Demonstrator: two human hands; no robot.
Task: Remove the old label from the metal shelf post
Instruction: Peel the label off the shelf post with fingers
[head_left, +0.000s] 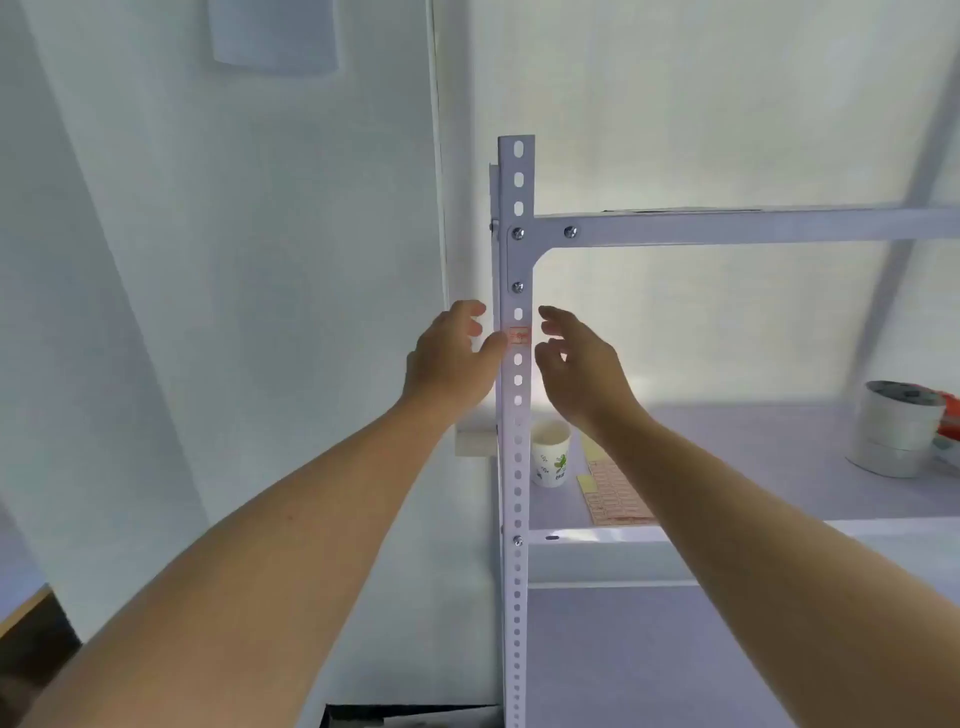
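A white perforated metal shelf post (517, 457) stands upright in the middle of the view. A small red-and-white label (519, 335) is stuck on its front face, between two slots. My left hand (451, 358) is just left of the post, fingers spread, its thumb tip touching the label's left edge. My right hand (582, 364) hovers just right of the post at the same height, fingers apart and holding nothing.
A paper cup (549, 453) and a sheet of red labels (615, 493) lie on the shelf board (779, 467) behind the post. Rolls of tape (891, 428) sit at the far right. A horizontal beam (753, 228) runs above. A white wall is on the left.
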